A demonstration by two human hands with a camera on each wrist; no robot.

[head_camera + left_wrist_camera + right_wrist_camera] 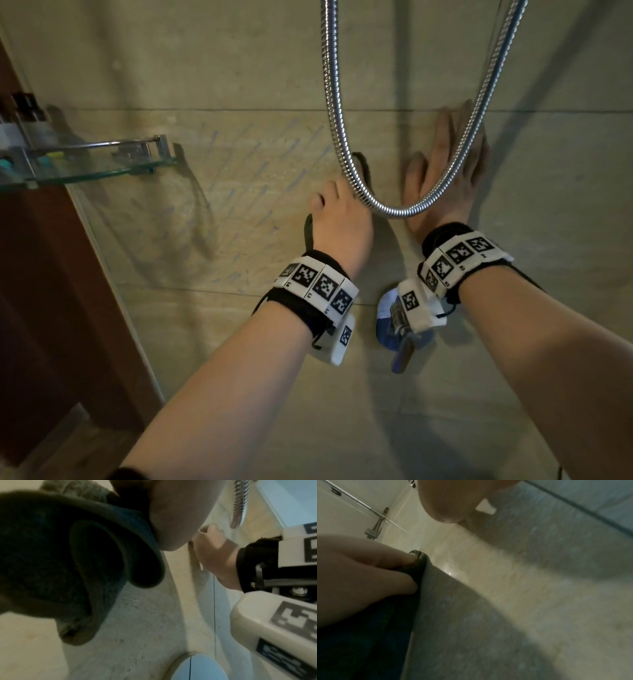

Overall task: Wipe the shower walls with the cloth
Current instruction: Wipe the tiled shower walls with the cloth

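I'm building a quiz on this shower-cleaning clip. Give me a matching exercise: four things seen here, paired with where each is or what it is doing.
Things:
1. dark cloth
2. right hand
3. silver metal shower hose
4. glass corner shelf

States:
A. hangs in a loop in front of both hands
B. fixed on the left, holds bottles
C. flat on the tiled wall, fingers straight
D. gripped by the left hand

Pairs: 1-D, 2-C, 3-A, 4-B

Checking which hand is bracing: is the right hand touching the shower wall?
Touching. In the head view the right hand lies flat, fingers straight, against the shower wall, behind the hose.
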